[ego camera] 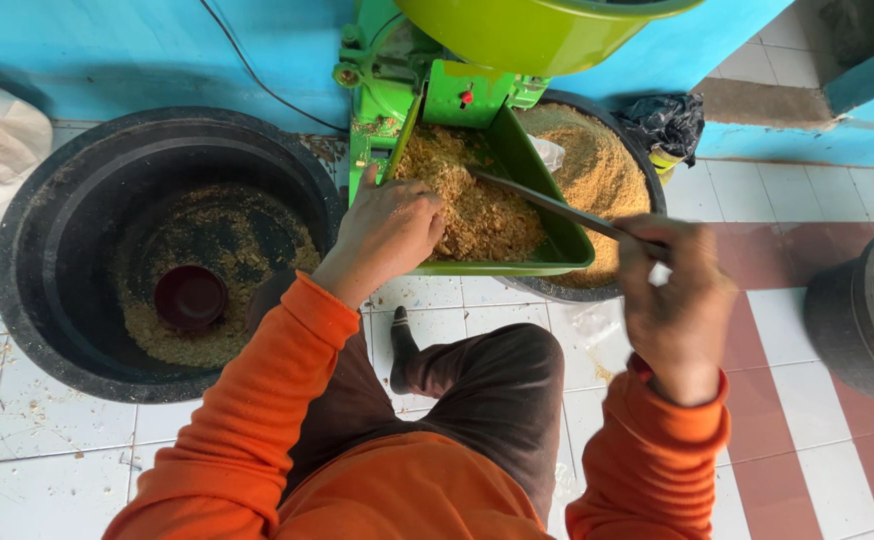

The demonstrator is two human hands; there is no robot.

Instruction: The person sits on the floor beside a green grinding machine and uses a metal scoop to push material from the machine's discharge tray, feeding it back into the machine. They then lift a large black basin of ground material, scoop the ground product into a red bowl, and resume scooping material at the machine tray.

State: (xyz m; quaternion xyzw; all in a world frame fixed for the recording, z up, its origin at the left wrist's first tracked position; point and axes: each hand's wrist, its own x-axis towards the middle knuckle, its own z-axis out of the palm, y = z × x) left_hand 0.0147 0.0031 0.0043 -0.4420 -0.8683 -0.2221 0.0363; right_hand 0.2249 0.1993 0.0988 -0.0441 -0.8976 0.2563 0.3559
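My left hand [389,228] lies fingers together in the chopped feed [472,200] filling the green tray [547,195], right below the machine [427,75]. My right hand [672,300] is clamped on one thin stick [557,208] whose tip pokes into the same heap. I judge a hard push could spill feed over the tray lip onto the floor [807,450], or bring the fingers too near the chute. I count three black tubs: one [32,290] left of my left hand holding one dark bowl [189,297], one [612,165] beyond the tray, one [857,320] right of my right hand.

green tray [579,243] of husks, thin stick [557,208] slanting
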